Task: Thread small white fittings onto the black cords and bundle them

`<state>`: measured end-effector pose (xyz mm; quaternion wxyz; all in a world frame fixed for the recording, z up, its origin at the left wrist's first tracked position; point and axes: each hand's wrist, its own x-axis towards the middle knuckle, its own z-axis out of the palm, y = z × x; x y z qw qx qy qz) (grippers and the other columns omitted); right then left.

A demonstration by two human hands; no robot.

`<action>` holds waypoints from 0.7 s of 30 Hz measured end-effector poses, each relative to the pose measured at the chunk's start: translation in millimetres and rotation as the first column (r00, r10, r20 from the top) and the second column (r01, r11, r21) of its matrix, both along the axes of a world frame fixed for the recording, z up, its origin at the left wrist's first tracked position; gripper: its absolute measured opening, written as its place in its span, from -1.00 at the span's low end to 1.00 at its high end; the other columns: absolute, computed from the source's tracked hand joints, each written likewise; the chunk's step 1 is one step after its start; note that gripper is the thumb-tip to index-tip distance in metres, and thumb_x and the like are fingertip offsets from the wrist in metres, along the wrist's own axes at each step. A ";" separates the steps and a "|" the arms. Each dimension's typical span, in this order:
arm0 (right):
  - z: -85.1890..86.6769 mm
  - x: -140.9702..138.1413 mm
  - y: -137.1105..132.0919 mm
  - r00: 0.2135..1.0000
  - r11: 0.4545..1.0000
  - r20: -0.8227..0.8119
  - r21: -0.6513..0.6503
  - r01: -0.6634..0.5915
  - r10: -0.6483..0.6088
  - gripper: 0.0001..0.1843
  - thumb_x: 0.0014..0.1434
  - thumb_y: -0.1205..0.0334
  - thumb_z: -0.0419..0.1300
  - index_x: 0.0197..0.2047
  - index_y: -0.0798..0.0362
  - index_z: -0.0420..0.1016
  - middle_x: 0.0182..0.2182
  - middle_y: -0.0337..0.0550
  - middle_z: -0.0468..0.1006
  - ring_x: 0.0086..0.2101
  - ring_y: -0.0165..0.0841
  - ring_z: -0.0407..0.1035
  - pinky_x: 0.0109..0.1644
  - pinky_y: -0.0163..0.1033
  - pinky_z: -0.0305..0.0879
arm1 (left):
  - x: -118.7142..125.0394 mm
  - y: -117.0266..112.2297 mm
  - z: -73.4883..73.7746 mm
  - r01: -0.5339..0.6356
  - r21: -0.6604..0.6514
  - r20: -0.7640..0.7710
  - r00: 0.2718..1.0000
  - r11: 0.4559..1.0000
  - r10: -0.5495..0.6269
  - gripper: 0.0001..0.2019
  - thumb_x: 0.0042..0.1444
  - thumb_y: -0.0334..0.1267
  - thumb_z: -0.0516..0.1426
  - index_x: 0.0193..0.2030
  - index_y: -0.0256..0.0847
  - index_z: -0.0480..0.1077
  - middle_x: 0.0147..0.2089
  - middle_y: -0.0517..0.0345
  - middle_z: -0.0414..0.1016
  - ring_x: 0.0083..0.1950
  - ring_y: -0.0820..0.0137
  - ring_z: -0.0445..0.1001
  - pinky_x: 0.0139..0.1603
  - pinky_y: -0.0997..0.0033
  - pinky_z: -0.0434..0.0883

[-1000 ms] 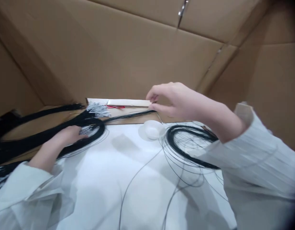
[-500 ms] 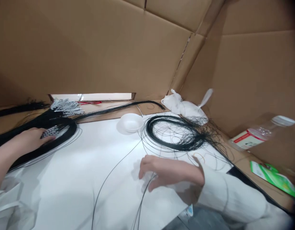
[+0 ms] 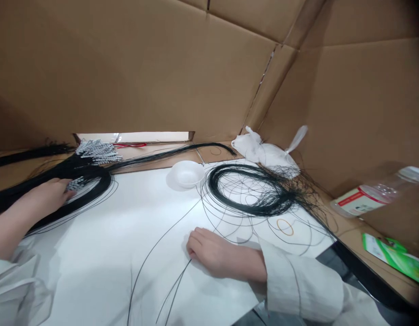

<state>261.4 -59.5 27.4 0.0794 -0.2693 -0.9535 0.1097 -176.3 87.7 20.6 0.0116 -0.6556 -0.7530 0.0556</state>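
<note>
Right hand (image 3: 212, 253) curls round thin black strands (image 3: 177, 285), which trail from my fingers toward me; left hand (image 3: 48, 197) rests at grey-white tips (image 3: 76, 183) within the left coil (image 3: 105, 181), grip unclear. Half a second ago my right fingers stood apart; now they're drawn together.

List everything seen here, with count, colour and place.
Walls: two, brown, back and right.
Coils: two, black, left and right.
Bowl: one, white, between coils.
Sheet: one, white, under bowl.
Bundles: several, black, back.
Tip clusters: two, white, left.
Cord: one, red, back left.
Bag: one, white, back right.
Bottle: one, clear, right.
Packet: one, green, right.
Band: one, orange, before right coil.
Strands: several, black, across sheet.
Left hand: one, white-sleeved, at left coil.
Right hand: one, white-sleeved, closed on strands.
</note>
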 end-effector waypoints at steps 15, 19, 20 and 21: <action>7.5 -0.5 2.7 0.991 0.953 -0.088 -0.296 0.073 -0.103 -0.88 0.19 0.34 0.00 -0.40 0.06 0.21 -0.37 -0.20 0.34 -0.31 -0.39 0.19 -0.19 -0.26 0.19 | 5.6 -17.3 11.5 0.089 0.041 0.094 0.991 0.995 -0.092 -0.55 0.13 -0.15 0.01 0.11 -0.37 0.20 0.14 -0.12 0.29 0.11 0.21 0.30 0.10 0.17 0.20; 15.7 -5.1 1.7 0.993 0.957 -0.009 -0.267 0.110 -0.117 -0.83 0.20 0.41 -0.08 -0.43 0.05 0.15 -0.38 -0.17 0.32 -0.34 -0.37 0.19 -0.24 -0.23 0.23 | 4.5 -26.0 22.5 0.057 0.074 0.160 0.985 0.996 -0.068 -0.44 0.06 -0.09 0.06 0.14 -0.41 0.18 0.17 -0.15 0.27 0.15 0.20 0.27 0.11 0.38 0.20; 18.4 -5.6 1.9 0.993 0.954 0.006 -0.276 0.118 -0.121 -0.83 0.20 0.41 -0.10 -0.42 0.05 0.15 -0.37 -0.16 0.32 -0.34 -0.36 0.20 -0.24 -0.22 0.24 | 2.7 -27.8 24.9 0.043 0.076 0.179 0.982 0.996 -0.056 -0.41 0.03 -0.07 0.07 0.15 -0.39 0.17 0.17 -0.14 0.27 0.15 0.19 0.27 0.11 0.41 0.20; 20.8 -5.9 2.1 0.992 0.949 0.019 -0.288 0.126 -0.126 -0.83 0.21 0.39 -0.11 -0.41 0.04 0.16 -0.36 -0.14 0.33 -0.33 -0.35 0.21 -0.23 -0.21 0.25 | 0.8 -29.8 26.9 0.030 0.074 0.198 0.979 0.997 -0.044 -0.40 0.00 -0.06 0.08 0.15 -0.37 0.18 0.16 -0.11 0.29 0.14 0.20 0.28 0.10 0.43 0.21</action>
